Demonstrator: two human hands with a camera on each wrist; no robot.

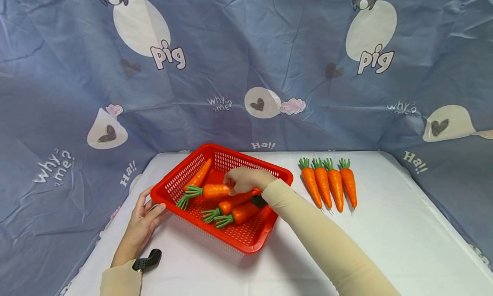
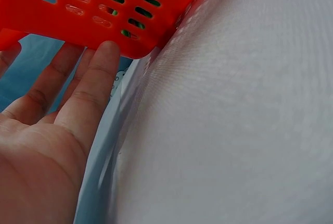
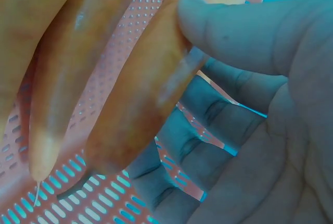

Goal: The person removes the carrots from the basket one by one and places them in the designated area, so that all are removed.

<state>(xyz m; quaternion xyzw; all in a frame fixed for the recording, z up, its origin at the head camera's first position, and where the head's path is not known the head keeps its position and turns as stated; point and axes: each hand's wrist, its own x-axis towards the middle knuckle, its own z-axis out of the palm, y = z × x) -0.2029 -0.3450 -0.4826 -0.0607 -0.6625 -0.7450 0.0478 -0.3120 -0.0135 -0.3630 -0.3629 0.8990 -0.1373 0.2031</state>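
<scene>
A red plastic basket (image 1: 250, 244) with slotted walls holds several orange carrots with green tops. My right hand (image 1: 246, 179) reaches into it and grips one carrot (image 1: 213, 190) near its tapered end, thumb on top and fingers curled underneath, as the right wrist view shows. Another carrot (image 1: 200, 175) leans along the basket's left wall, and two more, the nearer one a carrot (image 1: 242, 214), lie beneath my right wrist. At the basket's left corner, my left hand (image 1: 143, 221) holds the rim, its thumb (image 2: 93, 86) on one wall and other fingers behind the corner.
Several carrots (image 1: 322, 182) lie side by side on the white tabletop (image 1: 389, 244), right of the basket, tops pointing away. A blue patterned cloth (image 1: 215, 73) hangs behind the table and at both sides. A black device (image 1: 148, 261) is worn on the left wrist.
</scene>
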